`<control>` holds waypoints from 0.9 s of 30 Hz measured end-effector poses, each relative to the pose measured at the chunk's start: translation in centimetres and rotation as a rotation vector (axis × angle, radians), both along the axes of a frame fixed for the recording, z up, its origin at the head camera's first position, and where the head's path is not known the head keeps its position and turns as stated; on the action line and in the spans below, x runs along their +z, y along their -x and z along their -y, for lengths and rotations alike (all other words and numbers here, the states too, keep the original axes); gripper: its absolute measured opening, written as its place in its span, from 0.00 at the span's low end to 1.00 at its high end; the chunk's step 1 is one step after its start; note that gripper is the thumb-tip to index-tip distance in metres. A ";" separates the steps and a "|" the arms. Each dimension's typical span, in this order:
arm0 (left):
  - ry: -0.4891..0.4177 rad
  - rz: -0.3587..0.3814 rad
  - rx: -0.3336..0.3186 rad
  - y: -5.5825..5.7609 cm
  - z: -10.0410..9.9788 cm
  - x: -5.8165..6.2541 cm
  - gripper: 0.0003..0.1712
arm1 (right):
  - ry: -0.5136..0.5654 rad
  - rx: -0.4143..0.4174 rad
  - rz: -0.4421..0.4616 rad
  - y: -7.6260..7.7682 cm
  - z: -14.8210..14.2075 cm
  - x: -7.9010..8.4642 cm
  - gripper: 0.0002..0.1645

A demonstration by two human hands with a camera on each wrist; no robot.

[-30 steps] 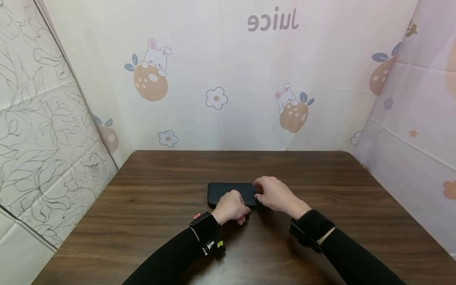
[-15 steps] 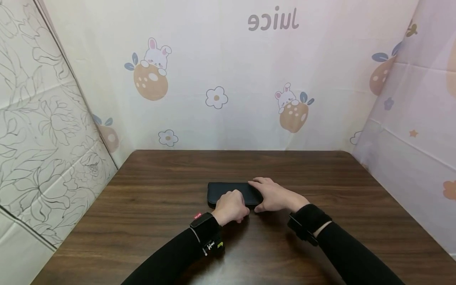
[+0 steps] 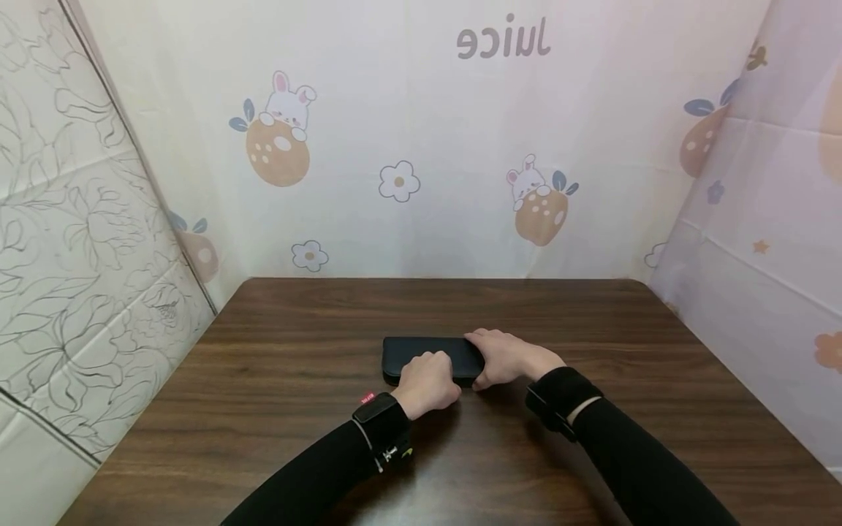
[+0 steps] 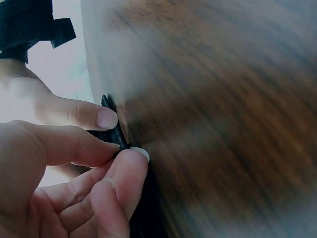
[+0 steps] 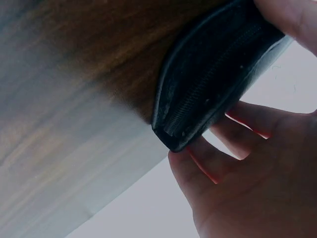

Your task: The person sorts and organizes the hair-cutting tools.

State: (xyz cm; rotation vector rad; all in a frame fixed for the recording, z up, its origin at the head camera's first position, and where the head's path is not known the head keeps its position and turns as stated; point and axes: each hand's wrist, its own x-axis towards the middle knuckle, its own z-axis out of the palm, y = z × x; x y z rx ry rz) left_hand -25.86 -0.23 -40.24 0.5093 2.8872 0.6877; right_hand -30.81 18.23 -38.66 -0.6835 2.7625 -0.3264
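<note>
A black zippered wallet [image 3: 409, 353] lies flat on the wooden table, long side facing the person. At its near edge, my left hand [image 3: 427, 383] pinches a small dark zipper pull [image 4: 124, 146] between thumb and index finger; the other fingers are curled in. My right hand [image 3: 508, 356] holds the wallet's right end, thumb on the near edge and fingers round the far side. The right wrist view shows the zipper [image 5: 190, 99] running along the wallet's side, its teeth together where visible. The left hand covers part of the wallet in the head view.
The brown wood-grain table [image 3: 296, 453] reaches back to a pale curtain [image 3: 408, 102] printed with rabbits, fruit and flowers. Another hanging sheet [image 3: 85, 219] with line-drawn flowers stands at the left. Both wrists wear black straps [image 3: 559, 398].
My right hand has opened its fingers, shifted slightly left and settled round the wallet's right end. The left hand has turned a little while staying at the near edge. The wallet keeps its place.
</note>
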 end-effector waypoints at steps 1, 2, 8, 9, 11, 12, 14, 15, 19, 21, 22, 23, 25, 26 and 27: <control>-0.001 -0.004 -0.008 0.0 0.1 0.0 0.21 | -0.002 -0.007 0.002 0.1 0.0 0.0 0.54; -0.001 -0.005 -0.017 0.0 0.1 -0.1 0.21 | -0.004 -0.016 0.006 0.2 0.1 0.0 0.53; -0.004 -0.001 -0.048 0.0 0.6 -0.2 0.22 | -0.006 -0.026 0.025 0.3 0.4 -0.1 0.52; -0.005 -0.002 -0.050 0.0 0.6 -0.3 0.22 | -0.005 -0.025 0.026 0.3 0.4 -0.1 0.52; -0.003 -0.005 -0.055 0.1 0.6 -0.2 0.22 | -0.008 -0.031 0.021 0.4 0.4 -0.1 0.52; -0.002 -0.008 -0.057 0.2 0.6 -0.2 0.22 | -0.011 -0.034 0.017 0.4 0.4 0.0 0.52; 0.001 -0.007 -0.059 0.1 0.6 -0.1 0.22 | -0.010 -0.031 0.019 0.3 0.4 0.1 0.52; 0.003 -0.007 -0.059 0.1 0.6 -0.1 0.23 | -0.010 -0.027 0.021 0.3 0.4 0.1 0.51; 0.006 -0.007 -0.060 0.0 0.7 0.0 0.22 | -0.008 -0.018 0.024 0.3 0.4 0.2 0.51; 0.008 -0.009 -0.063 -0.1 0.7 0.1 0.22 | -0.008 -0.017 0.025 0.3 0.3 0.2 0.51; 0.009 -0.010 -0.064 -0.1 0.7 0.1 0.22 | -0.008 -0.019 0.026 0.3 0.3 0.2 0.51; 0.011 -0.011 -0.065 -0.1 0.6 0.1 0.22 | -0.006 -0.016 0.027 0.3 0.3 0.3 0.51; 0.019 -0.014 -0.067 0.0 0.6 0.1 0.23 | -0.006 -0.010 0.028 0.3 0.3 0.3 0.51; 0.022 -0.016 -0.068 0.0 0.6 0.1 0.23 | -0.008 -0.009 0.029 0.3 0.3 0.3 0.51; 0.024 -0.018 -0.068 0.0 0.6 0.1 0.23 | -0.009 -0.009 0.028 0.3 0.3 0.4 0.51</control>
